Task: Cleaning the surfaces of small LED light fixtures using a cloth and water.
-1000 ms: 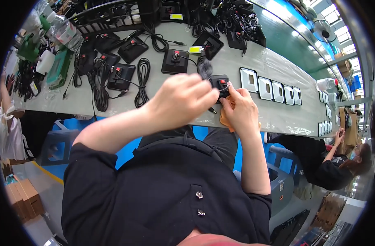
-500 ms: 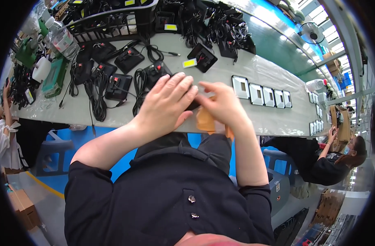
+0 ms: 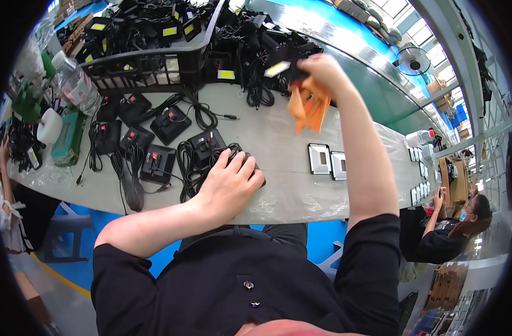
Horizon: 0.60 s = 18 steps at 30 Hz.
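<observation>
My left hand is curled over a black lamp housing with a coiled cable at the near part of the table. Its thumb is hidden. Farther off to the right, my right hand is raised and closed at the edge of another black lamp housing, which is smeared by motion. From that housing a yellow-white LED panel sticks out. An orange cloth hangs from the same hand. Just left of my left hand lies a black housing with a red part.
Several black housings with cables lie at the left. Behind them stands a black crate full of lamps. White-framed panels sit to the right. A plastic bottle and green box are far left. A person sits at the right.
My right hand has moved away from my left, up and to the right, carrying the orange cloth to the lamp with the LED panel. My left hand stays on its housing.
</observation>
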Each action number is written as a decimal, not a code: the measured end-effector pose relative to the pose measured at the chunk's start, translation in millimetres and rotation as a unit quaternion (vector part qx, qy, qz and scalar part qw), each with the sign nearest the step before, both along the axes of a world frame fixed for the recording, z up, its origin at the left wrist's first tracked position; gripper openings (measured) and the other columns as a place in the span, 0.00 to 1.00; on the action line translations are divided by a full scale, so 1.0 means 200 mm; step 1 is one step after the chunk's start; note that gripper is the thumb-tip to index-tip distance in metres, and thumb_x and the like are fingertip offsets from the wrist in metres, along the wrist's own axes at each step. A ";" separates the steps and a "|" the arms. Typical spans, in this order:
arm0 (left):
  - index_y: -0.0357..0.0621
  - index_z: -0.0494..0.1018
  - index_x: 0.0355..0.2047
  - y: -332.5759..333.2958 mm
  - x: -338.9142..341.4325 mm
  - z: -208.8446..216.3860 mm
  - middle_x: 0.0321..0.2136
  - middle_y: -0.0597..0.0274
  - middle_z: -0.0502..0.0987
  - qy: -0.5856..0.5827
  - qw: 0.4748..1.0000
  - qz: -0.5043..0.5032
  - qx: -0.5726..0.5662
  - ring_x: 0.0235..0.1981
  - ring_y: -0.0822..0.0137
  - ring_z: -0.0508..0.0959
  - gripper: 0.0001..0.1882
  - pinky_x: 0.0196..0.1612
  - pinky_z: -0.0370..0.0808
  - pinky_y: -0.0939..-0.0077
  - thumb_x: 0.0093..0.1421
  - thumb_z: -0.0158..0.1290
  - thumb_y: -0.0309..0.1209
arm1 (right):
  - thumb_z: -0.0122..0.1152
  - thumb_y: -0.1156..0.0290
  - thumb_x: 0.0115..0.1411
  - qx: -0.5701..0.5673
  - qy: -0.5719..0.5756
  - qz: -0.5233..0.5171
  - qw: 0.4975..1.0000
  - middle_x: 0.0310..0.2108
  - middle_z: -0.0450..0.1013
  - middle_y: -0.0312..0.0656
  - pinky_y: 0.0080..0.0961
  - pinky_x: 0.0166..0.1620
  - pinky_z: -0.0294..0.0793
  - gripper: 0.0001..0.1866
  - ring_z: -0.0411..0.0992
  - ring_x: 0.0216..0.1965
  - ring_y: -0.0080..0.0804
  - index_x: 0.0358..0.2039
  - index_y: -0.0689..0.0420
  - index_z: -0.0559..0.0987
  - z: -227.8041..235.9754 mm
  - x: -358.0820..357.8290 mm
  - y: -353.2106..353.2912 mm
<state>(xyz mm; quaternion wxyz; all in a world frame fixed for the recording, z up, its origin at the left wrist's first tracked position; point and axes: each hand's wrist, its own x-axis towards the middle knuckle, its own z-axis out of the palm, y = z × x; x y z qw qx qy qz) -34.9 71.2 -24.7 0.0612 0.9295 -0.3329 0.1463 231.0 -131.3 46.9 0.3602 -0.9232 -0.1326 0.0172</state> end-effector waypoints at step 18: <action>0.72 0.55 0.62 -0.12 1.30 -0.11 0.67 0.70 0.47 -0.041 0.970 -0.186 0.149 0.66 0.64 0.51 0.25 0.65 0.49 0.57 0.64 0.41 0.43 | 0.48 0.70 0.64 0.149 -0.112 -0.023 0.982 0.39 0.72 0.38 0.18 0.48 0.69 0.18 0.69 0.44 0.22 0.53 0.62 0.72 0.42 -0.84 -0.49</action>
